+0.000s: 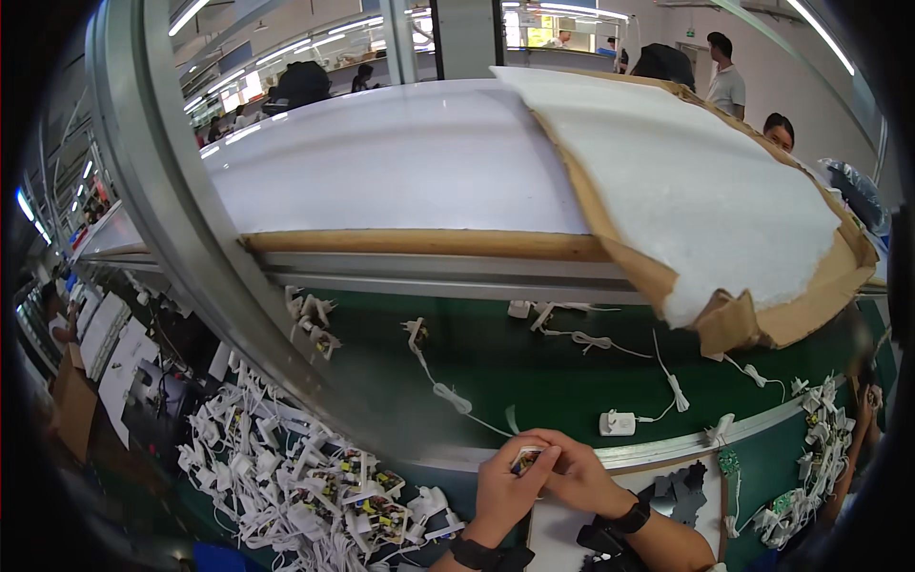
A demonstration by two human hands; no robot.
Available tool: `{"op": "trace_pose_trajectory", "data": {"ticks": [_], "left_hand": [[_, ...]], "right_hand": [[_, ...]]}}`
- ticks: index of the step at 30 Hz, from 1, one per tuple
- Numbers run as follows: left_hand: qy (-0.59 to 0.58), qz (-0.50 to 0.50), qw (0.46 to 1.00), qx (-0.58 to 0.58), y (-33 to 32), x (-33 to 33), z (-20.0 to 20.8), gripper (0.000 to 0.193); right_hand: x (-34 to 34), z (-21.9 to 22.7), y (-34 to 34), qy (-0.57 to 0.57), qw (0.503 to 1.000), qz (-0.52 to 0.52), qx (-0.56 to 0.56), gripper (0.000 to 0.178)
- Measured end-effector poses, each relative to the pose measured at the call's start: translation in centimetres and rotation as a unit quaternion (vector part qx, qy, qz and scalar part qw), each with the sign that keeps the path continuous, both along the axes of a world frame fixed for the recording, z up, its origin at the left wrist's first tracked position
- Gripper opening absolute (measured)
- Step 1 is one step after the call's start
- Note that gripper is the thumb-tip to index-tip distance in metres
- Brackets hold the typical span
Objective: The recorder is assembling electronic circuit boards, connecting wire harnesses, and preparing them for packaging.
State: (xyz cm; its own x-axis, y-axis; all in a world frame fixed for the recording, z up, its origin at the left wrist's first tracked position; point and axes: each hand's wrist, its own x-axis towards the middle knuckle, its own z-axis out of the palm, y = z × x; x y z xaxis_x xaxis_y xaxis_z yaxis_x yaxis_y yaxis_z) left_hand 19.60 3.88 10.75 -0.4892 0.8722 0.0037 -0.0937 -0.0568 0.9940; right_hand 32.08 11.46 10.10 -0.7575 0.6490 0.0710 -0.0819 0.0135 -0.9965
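Note:
Close together at the front edge of the green belt, my left hand (505, 487) and my right hand (579, 477) are both closed on one small power adapter (525, 460). Its white casing shows an open side with coloured circuit parts inside; the fingers hide most of it. Below the hands lies a white board (562, 536) with dark grey flat pieces (682, 491) on its right part. To the left is a big heap of white adapters and cords (286, 467), several with bare circuit parts showing. Dark bands circle both wrists.
Beyond the metal rail, the green belt (534, 381) carries spaced adapters, among them a closed white one (618, 423). A shelf with cardboard (729, 324) overhangs it. A metal post (172, 191) rises at left. Another heap (820, 448) lies at right, near another person's arm (861, 434).

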Motion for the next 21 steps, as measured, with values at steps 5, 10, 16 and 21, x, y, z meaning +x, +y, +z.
{"op": "trace_pose_trajectory", "data": {"ticks": [5,10,16,21], "left_hand": [[0.004,-0.030,0.999,0.010,0.2,-0.4,-1.0,0.019],[-0.144,-0.042,0.988,-0.038,0.3,-2.2,-3.2,0.030],[-0.088,-0.020,0.996,-0.018,0.7,-1.5,-3.0,0.032],[0.125,-0.034,0.991,0.015,0.5,-1.7,-4.1,0.038]], "right_hand": [[0.3,2.1,0.0,-0.088,0.991,-0.033,0.093,0.050],[-0.5,3.4,0.3,-0.190,0.938,-0.093,0.274,0.049],[0.1,2.6,0.9,-0.133,0.861,-0.098,0.480,0.040],[0.4,1.9,1.6,-0.128,0.874,-0.083,0.461,0.040]]}}
